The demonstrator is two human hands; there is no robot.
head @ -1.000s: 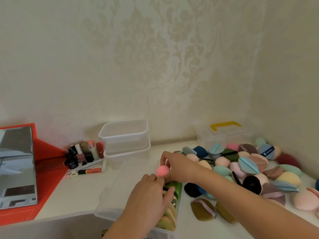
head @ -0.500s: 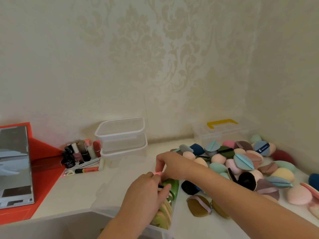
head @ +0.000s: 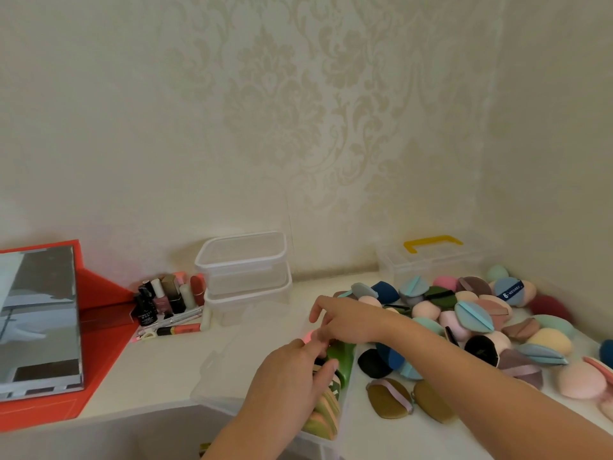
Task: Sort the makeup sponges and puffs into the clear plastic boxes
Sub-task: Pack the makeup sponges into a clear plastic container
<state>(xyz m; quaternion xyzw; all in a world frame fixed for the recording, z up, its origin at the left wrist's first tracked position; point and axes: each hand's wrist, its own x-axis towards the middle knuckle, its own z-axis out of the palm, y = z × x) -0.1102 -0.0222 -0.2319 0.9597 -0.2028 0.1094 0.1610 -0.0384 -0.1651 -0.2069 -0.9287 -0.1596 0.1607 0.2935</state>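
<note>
In the near clear box (head: pixel 215 376), the left hand (head: pixel 292 376) is gripping a row of puffs (head: pixel 326 410) standing on edge. The right hand (head: pixel 345 322) is pinching a pink sponge (head: pixel 309 335) at the row's far end. Loose puffs (head: pixel 474 313) are lying piled on the desk (head: pixel 149 376) to the right, and two stacked tubs (head: pixel 243 260) are standing behind.

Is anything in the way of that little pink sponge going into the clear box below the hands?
Nothing visible. The right hand pinches the pink sponge just above the clear box, beside the row of puffs that the left hand grips.
</note>
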